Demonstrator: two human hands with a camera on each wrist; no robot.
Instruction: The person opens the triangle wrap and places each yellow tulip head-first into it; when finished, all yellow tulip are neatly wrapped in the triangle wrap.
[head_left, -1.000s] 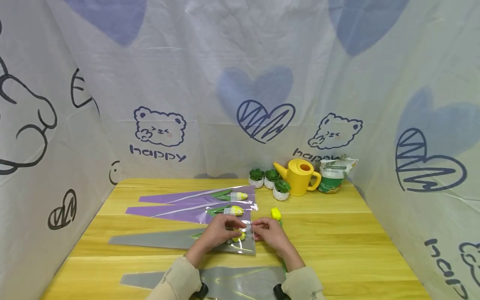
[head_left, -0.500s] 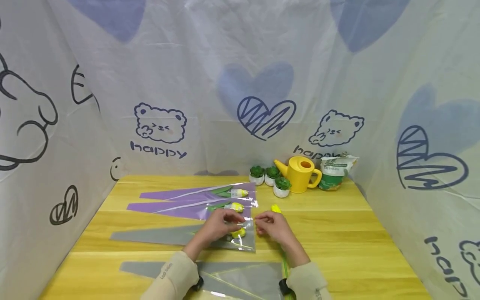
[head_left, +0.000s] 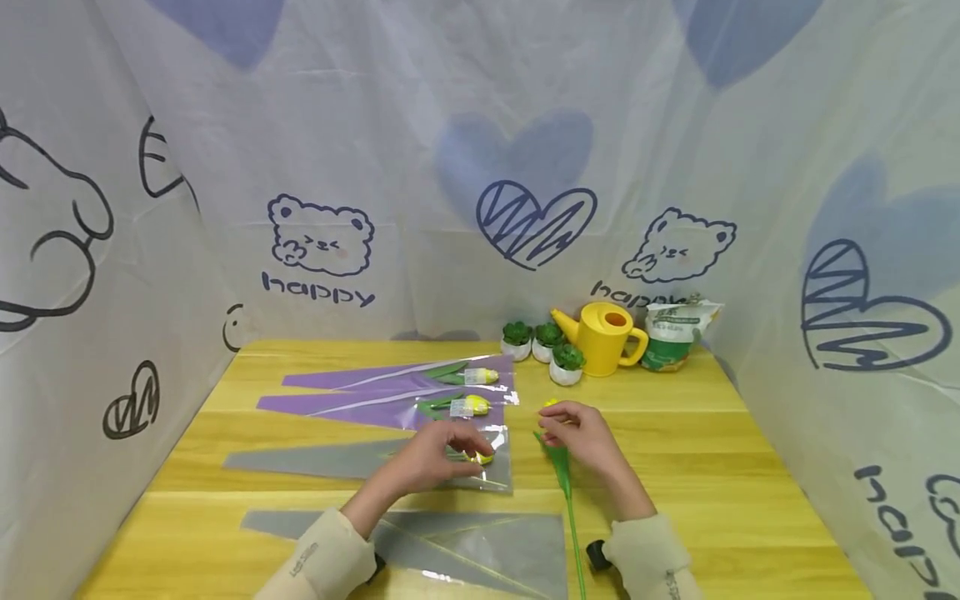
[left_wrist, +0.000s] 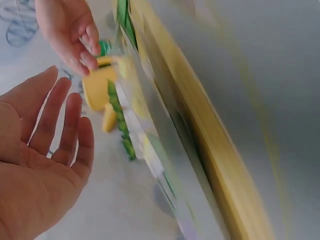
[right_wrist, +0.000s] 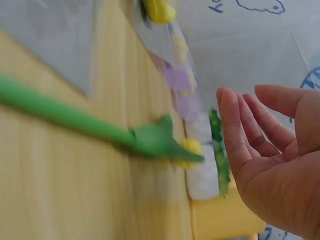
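Note:
My left hand (head_left: pixel 438 457) hovers above a grey flower sleeve (head_left: pixel 322 461) with a yellow tulip (head_left: pixel 482 457) inside, partly hidden by the fingers. In the left wrist view its fingers (left_wrist: pixel 62 120) are spread and loosely bent around nothing. Over a loose tulip, whose green stem (head_left: pixel 573 533) runs toward the front edge, is my right hand (head_left: pixel 585 433). That tulip's yellow bloom (head_left: pixel 551 403) is mostly covered by the hand in the head view. The right wrist view shows the right fingers (right_wrist: pixel 232 120) relaxed and holding nothing, with the green leaf (right_wrist: pixel 155 137) lying apart from them.
A second grey sleeve (head_left: pixel 480 546) lies flat at the front. Behind are two purple sleeves (head_left: pixel 337 406) holding yellow tulips. Several small things line the back: potted succulents (head_left: pixel 566 364), a yellow watering can (head_left: pixel 603 337) and a green-white bag (head_left: pixel 675 333).
The hands have drawn apart. My right hand has left the sleeve's edge and moved right over the loose tulip; my left hand has shifted slightly left. The head view has tilted down a little.

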